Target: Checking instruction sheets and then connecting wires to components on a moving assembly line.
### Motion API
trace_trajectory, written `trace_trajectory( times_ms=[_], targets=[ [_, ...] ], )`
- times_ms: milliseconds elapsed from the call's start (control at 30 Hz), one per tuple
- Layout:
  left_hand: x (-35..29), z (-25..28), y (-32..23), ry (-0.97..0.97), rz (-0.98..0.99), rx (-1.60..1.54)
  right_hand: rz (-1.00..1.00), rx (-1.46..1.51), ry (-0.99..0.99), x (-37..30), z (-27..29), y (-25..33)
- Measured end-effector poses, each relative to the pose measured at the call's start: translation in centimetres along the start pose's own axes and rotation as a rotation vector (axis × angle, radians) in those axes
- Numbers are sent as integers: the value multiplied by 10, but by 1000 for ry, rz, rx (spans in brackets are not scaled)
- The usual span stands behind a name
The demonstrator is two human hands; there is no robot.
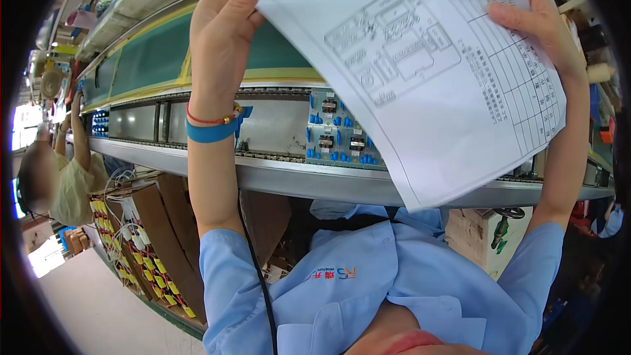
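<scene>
A large white sheet of paper (420,98), printed with a line drawing and a table, is held up tilted over the line. My right hand (542,29) grips its right side, thumb on the printed face and the other fingers behind. At the sheet's upper left edge is my left hand (227,16), its thumb beside the edge and its fingers curled, partly cut off by the frame. A blue wrist strap (210,131) with a black cord circles my left wrist, below a thin red bracelet (210,120). Circuit boards (338,138) with blue parts lie under the sheet, partly covered.
A conveyor with a metal rail (296,172) and chain crosses before me. Behind it runs a green belt (154,59) with yellow edges. Cardboard boxes (171,223) holding wired parts with yellow tags stand lower left. Another person (72,177) works at the far left.
</scene>
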State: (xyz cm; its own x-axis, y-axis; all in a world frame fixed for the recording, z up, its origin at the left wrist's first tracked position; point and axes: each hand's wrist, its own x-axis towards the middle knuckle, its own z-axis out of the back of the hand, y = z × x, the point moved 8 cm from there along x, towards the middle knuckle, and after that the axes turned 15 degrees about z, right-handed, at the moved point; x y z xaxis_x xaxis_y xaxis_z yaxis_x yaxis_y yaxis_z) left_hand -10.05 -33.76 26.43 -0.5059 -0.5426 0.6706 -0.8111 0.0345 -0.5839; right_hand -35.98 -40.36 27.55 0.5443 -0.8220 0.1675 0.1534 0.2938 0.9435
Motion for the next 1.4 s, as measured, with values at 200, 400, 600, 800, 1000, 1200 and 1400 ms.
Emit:
trace_trajectory(
  times_ms=[200,400,600,800,1000,1200,1400],
  targets=[
    [-22,0,-37,-936,303,1221,-38,22,292,8,-19,-2],
    [-26,-4,4,-842,731,955,-102,-154,458,10,-30,-2],
    [-35,13,11,-1024,693,789,214,311,119,9,29,-19],
    [-49,34,-5,-1156,520,787,260,663,8,-51,13,-38],
    [-51,48,-11,-1167,503,900,40,125,-258,-61,2,-80],
    [-29,41,1,-1065,495,807,39,171,-287,-67,13,-92],
    [-31,34,-4,-1058,478,948,-7,150,-269,-71,7,-101]
  ],
)
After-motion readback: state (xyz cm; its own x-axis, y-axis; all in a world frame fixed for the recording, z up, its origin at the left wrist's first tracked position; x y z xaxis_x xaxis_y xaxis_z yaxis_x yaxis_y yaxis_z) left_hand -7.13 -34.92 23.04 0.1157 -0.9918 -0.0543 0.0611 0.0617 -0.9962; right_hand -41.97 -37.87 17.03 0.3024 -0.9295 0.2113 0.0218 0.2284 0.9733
